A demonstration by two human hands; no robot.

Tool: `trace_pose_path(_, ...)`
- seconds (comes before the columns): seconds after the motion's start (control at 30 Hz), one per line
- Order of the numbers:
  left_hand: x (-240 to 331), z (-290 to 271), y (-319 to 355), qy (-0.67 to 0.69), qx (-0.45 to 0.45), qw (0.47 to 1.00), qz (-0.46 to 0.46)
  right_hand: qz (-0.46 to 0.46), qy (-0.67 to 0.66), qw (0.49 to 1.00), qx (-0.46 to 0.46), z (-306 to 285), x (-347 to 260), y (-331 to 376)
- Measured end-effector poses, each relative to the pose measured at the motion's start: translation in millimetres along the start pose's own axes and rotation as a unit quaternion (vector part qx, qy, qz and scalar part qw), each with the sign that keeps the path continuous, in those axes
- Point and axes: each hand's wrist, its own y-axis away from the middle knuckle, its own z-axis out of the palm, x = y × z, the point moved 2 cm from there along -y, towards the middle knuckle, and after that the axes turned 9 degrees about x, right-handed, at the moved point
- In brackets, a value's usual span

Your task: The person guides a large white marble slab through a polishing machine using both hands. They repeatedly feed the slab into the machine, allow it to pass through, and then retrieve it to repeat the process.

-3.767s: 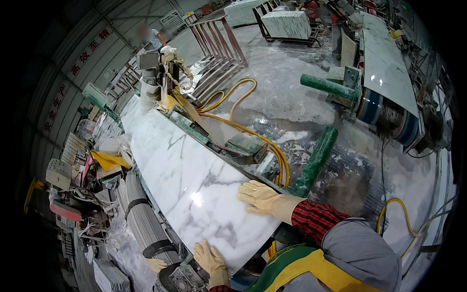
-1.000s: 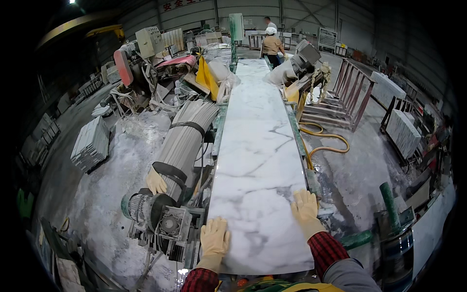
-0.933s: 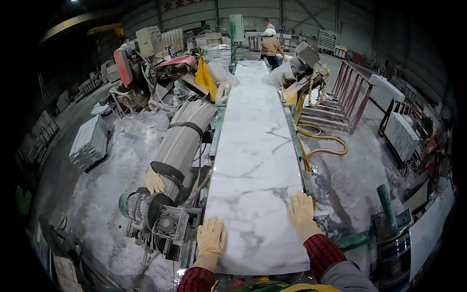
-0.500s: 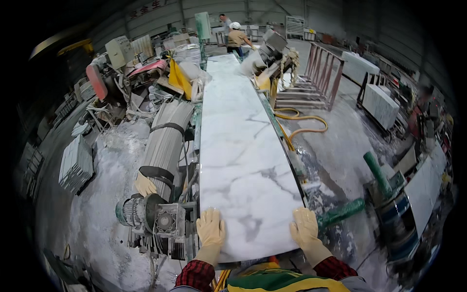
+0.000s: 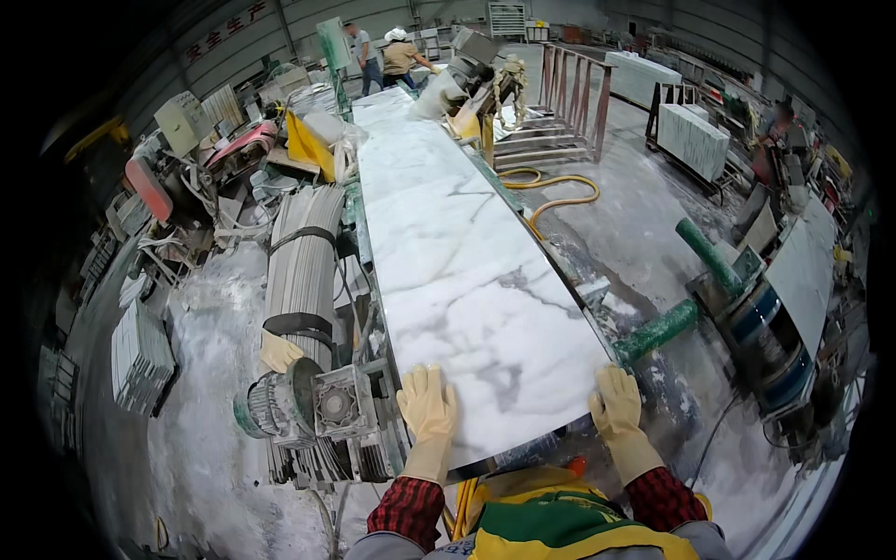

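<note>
A long white marble slab (image 5: 485,308) with grey veins stretches away from me on a machine bed. My left hand (image 5: 428,414), in a cream rubber glove, lies on its near left corner, fingers stretched forward and thumb on the top face. At the near right edge, my right hand (image 5: 618,411) in a matching glove rests against the slab, its fingers extended and slightly bent. Neither hand wraps round the stone. The slab's underside is hidden.
Left of the slab stand a dusty motor (image 5: 280,401) with a spare glove (image 5: 279,352) and a grey ribbed roll (image 5: 303,252). Green rollers (image 5: 658,331) jut out at right. A yellow hose (image 5: 569,189) lies on the floor near a red rack (image 5: 576,103). Two people work at the far end.
The view has shifted and tilted, so slab and hands appear farther right and higher. Both hands stay at the slab's near corners. A second person at the far end shows more fully.
</note>
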Motion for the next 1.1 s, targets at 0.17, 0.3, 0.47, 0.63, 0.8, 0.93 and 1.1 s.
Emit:
trace_pose_path(0.17, 3.3, -6.9, 0.2, 0.016, -0.024, 1.000, -0.004, -0.001, -0.026, 0.999, 0.019, -6.8, 1.4, 6.2)
trace_pose_path(0.3, 4.3, -8.3, 1.8, 0.013, -0.013, 1.000, -0.002, 0.002, -0.046, 0.999, 0.018, -17.2, -1.9, 6.4)
trace_pose_path(0.47, 4.2, -4.9, 9.1, -0.007, -0.015, 1.000, -0.011, -0.012, -0.055, 0.998, 0.014, -25.8, 1.1, 13.4)
trace_pose_path(0.63, 5.0, -6.5, 11.9, -0.016, -0.013, 1.000, 0.002, -0.003, -0.094, 0.996, -0.004, -39.8, 3.5, 12.8)
trace_pose_path(0.8, 7.8, -7.8, 13.5, -0.012, -0.020, 1.000, 0.005, -0.021, -0.115, 0.993, -0.009, -42.0, 12.8, 18.7)
trace_pose_path(0.93, 9.5, -7.9, 15.8, -0.034, -0.022, 0.999, 0.001, -0.012, -0.132, 0.991, -0.030, -40.2, 20.4, 25.2)
trace_pose_path(1.1, 9.6, -6.1, 19.7, -0.039, -0.044, 0.998, -0.009, -0.004, -0.163, 0.986, -0.037, -46.6, 24.1, 27.2)
